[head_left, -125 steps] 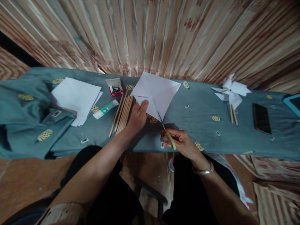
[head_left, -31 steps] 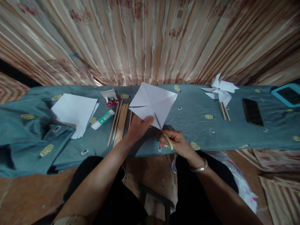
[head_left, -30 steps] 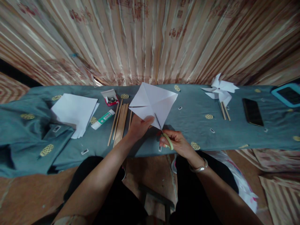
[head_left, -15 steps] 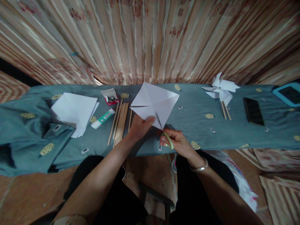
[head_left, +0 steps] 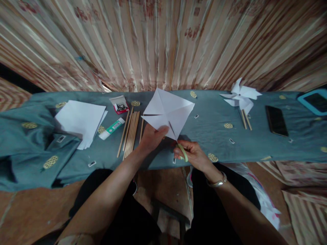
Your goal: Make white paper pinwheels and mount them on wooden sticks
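A square sheet of white paper (head_left: 176, 105), creased along its diagonals, is held up over the table with one corner toward me. My left hand (head_left: 153, 137) pinches its near left edge, thumb on top. One slit runs inward from the left corner. My right hand (head_left: 190, 153) grips scissors (head_left: 183, 152) with pale yellow-green handles. Their dark blades lie along the paper's near corner, pointing toward its middle. Most of the left fingers are hidden under the sheet.
Left of the paper lie wooden sticks (head_left: 131, 136), a glue stick (head_left: 111, 128), an open red box (head_left: 120, 104) of small metal pins and stacked white paper (head_left: 79, 119). To the right are paper pinwheels (head_left: 240, 95), a phone (head_left: 276, 120) and a blue-framed device (head_left: 315, 102). A curtain (head_left: 163, 44) hangs behind.
The paper has shifted very slightly, and the slit at its left corner gapes a little wider. Both hands keep their hold, with the scissors still at the near corner.
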`<state>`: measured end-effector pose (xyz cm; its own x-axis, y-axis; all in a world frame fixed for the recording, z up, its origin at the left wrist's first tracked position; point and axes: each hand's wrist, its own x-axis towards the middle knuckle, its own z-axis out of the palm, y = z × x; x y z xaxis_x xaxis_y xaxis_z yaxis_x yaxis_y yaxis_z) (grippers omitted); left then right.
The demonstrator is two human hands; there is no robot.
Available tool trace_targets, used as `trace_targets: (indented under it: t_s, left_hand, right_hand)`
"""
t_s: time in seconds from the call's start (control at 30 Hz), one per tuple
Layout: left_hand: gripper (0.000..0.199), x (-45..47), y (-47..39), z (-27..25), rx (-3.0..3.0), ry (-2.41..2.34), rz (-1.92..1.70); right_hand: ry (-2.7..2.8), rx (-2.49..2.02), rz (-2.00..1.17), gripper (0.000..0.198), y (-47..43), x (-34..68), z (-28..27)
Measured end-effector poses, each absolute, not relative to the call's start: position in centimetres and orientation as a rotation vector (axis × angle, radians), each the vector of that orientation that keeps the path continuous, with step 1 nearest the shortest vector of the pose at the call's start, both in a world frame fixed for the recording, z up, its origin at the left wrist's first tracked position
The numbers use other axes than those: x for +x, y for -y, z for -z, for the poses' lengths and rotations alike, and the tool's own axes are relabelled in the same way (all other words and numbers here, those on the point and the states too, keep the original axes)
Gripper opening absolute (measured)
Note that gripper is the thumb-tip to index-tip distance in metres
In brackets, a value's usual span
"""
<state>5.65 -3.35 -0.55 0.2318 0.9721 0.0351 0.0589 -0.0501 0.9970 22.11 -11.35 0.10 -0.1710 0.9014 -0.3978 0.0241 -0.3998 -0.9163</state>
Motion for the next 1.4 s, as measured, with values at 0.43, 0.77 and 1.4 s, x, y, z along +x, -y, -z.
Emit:
trace_targets:
  t_s: [0.43, 0.77, 1.4]
  left_hand:
    - [0.013, 5.92, 3.57, 1.56, 1.46, -0.991, -1.091]
    - [0.017, 6.0, 3.68, 1.41, 1.411, -1.019, -1.035]
    - [0.014, 6.06, 4.09, 1.06, 1.418, -1.007, -0.999]
  right_hand:
    - [1.069, -1.365, -1.646, 0.056, 11.25, 22.27, -0.17]
    - [1.01, -1.387, -1.647, 0.059, 11.13, 22.2, 0.15]
    - [1.019, -1.414, -1.637, 0.054, 10.97, 22.3, -0.46]
